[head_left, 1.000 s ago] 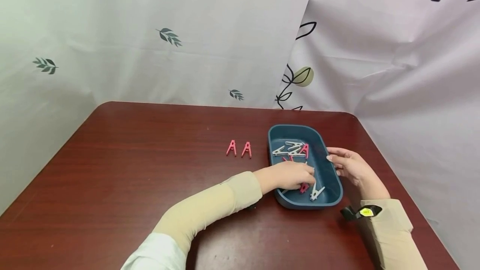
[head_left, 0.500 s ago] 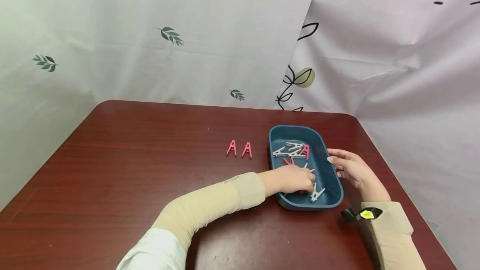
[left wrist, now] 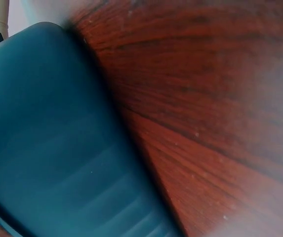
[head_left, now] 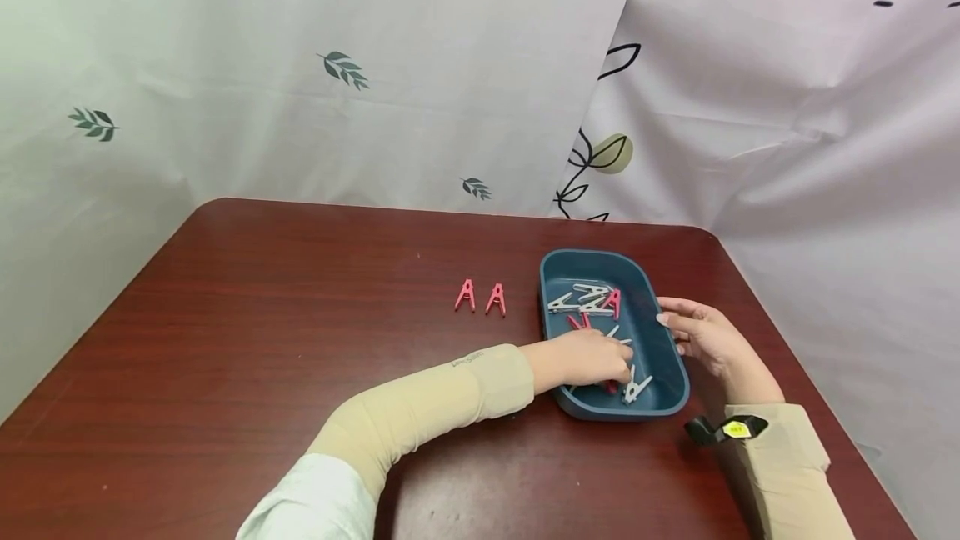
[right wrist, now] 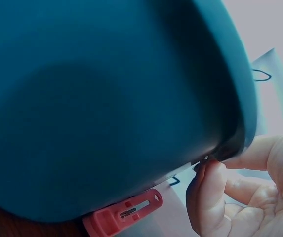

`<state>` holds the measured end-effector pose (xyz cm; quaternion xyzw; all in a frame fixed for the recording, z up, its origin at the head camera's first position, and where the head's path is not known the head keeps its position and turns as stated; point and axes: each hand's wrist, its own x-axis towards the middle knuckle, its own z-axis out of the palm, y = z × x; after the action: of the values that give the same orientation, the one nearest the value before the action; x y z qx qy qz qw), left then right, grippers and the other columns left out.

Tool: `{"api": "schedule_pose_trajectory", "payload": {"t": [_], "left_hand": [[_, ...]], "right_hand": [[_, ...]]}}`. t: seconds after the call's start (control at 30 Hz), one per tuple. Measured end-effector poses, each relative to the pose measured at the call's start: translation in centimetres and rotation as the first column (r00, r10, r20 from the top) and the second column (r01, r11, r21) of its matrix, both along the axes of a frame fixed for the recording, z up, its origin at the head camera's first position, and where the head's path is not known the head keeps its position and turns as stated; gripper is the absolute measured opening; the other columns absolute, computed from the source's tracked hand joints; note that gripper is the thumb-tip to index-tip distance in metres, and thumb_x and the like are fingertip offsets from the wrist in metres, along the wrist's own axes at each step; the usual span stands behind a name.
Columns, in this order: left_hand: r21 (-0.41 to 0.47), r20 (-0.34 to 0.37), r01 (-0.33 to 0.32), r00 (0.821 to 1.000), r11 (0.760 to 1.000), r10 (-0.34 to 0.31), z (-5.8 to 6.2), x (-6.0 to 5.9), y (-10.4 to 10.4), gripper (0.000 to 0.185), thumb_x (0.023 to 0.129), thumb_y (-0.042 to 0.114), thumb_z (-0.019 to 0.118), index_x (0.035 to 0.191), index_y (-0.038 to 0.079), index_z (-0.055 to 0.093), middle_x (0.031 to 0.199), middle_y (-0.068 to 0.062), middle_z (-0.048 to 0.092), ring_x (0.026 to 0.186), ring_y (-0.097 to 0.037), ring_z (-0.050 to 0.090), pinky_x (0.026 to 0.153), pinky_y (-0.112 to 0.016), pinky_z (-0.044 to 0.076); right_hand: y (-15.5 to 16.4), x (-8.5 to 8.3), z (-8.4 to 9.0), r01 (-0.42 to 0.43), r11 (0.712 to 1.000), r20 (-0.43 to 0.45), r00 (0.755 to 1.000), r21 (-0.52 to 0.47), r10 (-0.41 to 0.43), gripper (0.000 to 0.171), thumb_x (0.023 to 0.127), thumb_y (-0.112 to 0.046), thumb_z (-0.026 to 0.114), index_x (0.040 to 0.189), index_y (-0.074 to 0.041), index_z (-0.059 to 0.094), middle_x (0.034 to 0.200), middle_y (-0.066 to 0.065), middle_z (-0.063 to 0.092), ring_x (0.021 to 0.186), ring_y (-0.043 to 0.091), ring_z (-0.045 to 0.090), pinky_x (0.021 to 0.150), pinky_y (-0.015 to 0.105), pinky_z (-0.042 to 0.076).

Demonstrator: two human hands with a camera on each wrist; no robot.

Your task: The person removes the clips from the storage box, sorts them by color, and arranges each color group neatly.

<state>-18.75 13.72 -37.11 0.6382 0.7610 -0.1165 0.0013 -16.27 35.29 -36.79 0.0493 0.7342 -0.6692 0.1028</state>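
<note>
A dark blue oval tray [head_left: 592, 256] sits on the right of the brown table and holds several white and pink clothespins [head_left: 592, 300]. My left hand [head_left: 592, 358] reaches into the tray's near end, fingers curled down on a pink clothespin [head_left: 611, 387] beside a white one [head_left: 637, 390]. My right hand [head_left: 701, 336] holds the tray's right rim, thumb on its edge. In the right wrist view the fingertips [right wrist: 205, 197] touch the underside of the rim of the tray [right wrist: 106, 98]. The left wrist view shows only the tray wall [left wrist: 57, 148] and the table [left wrist: 205, 98].
Two pink clothespins [head_left: 465, 296] [head_left: 495, 300] stand side by side on the table just left of the tray. White cloth with leaf prints hangs behind and to the right of the table. The table edge runs close to my right arm.
My left hand has slid a little toward the tray's near end, staying over the clothespins. My right hand has kept its hold on the rim.
</note>
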Motion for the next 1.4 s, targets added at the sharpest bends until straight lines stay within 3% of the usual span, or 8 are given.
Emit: {"api": "schedule_pose_trajectory", "payload": {"t": [0.37, 0.6, 0.7, 0.9, 1.03, 1.2, 1.27, 1.4], "left_hand": [[0.174, 0.143, -0.041, 0.99, 0.984, 0.016, -0.3, -0.9, -1.0, 0.02, 0.095, 0.032, 0.058, 0.113, 0.027, 0.064, 0.114, 0.008, 0.056, 0.105, -0.007, 0.049, 0.081, -0.016, 0.043], [0.266, 0.336, -0.063, 0.941, 0.962, -0.031, -0.4, -0.9, -1.3, 0.019, 0.095, 0.03, 0.057, 0.112, 0.023, 0.061, 0.114, 0.008, 0.059, 0.106, -0.006, 0.049, 0.091, -0.012, 0.038], [0.329, 0.449, -0.094, 0.891, 0.94, -0.068, -0.1, -1.2, -1.5, 0.022, 0.095, 0.025, 0.058, 0.116, 0.019, 0.061, 0.114, 0.005, 0.059, 0.107, -0.006, 0.049, 0.095, -0.01, 0.035], [0.483, 0.648, -0.208, 0.738, 0.851, -0.188, 1.0, -2.0, -2.1, 0.025, 0.095, 0.016, 0.058, 0.118, 0.008, 0.059, 0.116, -0.002, 0.062, 0.107, -0.007, 0.052, 0.102, -0.013, 0.033], [0.528, 0.731, -0.314, 0.641, 0.789, -0.234, 1.3, -2.2, -2.6, 0.024, 0.094, 0.012, 0.058, 0.117, 0.004, 0.058, 0.115, -0.007, 0.062, 0.104, -0.008, 0.054, 0.101, -0.017, 0.038], [0.515, 0.826, -0.452, 0.489, 0.729, -0.28, 1.5, -2.2, -3.5, 0.026, 0.094, 0.007, 0.057, 0.119, 0.001, 0.057, 0.116, -0.012, 0.06, 0.101, -0.008, 0.055, 0.092, -0.016, 0.046], [0.509, 0.842, -0.493, 0.457, 0.706, -0.287, 1.5, -2.2, -3.9, 0.025, 0.094, 0.006, 0.057, 0.118, 0.001, 0.057, 0.116, -0.012, 0.059, 0.099, -0.006, 0.055, 0.088, -0.016, 0.047], [0.527, 0.844, -0.547, 0.424, 0.651, -0.327, 1.6, -2.2, -4.6, 0.024, 0.095, 0.006, 0.055, 0.118, -0.001, 0.057, 0.116, -0.015, 0.061, 0.096, -0.005, 0.057, 0.087, -0.02, 0.049]], "right_hand": [[-0.7, -0.5, 0.0, -0.003, 0.998, 0.033, 0.999, 0.056, 0.001, 0.035, 0.095, -0.013, 0.057, 0.127, -0.002, 0.051, 0.084, -0.009, 0.07, 0.069, 0.008, 0.065, 0.059, 0.023, 0.053], [-0.5, 0.4, -1.0, 0.019, 0.998, 0.062, 0.998, 0.052, -0.022, 0.034, 0.095, -0.015, 0.057, 0.127, -0.005, 0.053, 0.087, -0.01, 0.071, 0.073, 0.008, 0.067, 0.064, 0.023, 0.054], [-0.3, 0.6, -1.1, 0.028, 1.0, 0.062, 0.998, 0.011, -0.029, 0.021, 0.095, -0.014, 0.057, 0.115, -0.017, 0.061, 0.087, -0.009, 0.071, 0.074, 0.009, 0.068, 0.065, 0.024, 0.055], [-0.1, 0.6, -0.6, 0.036, 0.999, 0.058, 0.998, 0.004, -0.036, 0.016, 0.095, -0.013, 0.057, 0.106, -0.025, 0.062, 0.086, -0.009, 0.071, 0.073, 0.008, 0.068, 0.065, 0.025, 0.056], [-0.1, 0.5, -0.2, 0.038, 0.998, 0.061, 0.997, 0.045, -0.041, 0.023, 0.095, -0.014, 0.058, 0.118, -0.014, 0.058, 0.085, -0.01, 0.07, 0.074, 0.008, 0.068, 0.066, 0.026, 0.056], [-0.3, 0.3, 0.3, 0.038, 0.989, 0.04, 0.998, 0.142, -0.044, 0.046, 0.095, -0.015, 0.057, 0.134, 0.006, 0.043, 0.083, -0.013, 0.069, 0.073, 0.007, 0.067, 0.067, 0.026, 0.056], [-0.5, 0.2, 0.5, 0.035, 0.986, 0.03, 0.999, 0.165, -0.041, 0.049, 0.095, -0.015, 0.057, 0.135, 0.009, 0.041, 0.082, -0.013, 0.068, 0.073, 0.007, 0.066, 0.067, 0.026, 0.056], [-0.6, 0.2, 0.7, 0.039, 0.985, 0.026, 0.999, 0.167, -0.044, 0.042, 0.094, -0.015, 0.058, 0.131, 0.004, 0.047, 0.08, -0.013, 0.069, 0.071, 0.007, 0.066, 0.066, 0.026, 0.056]]}}
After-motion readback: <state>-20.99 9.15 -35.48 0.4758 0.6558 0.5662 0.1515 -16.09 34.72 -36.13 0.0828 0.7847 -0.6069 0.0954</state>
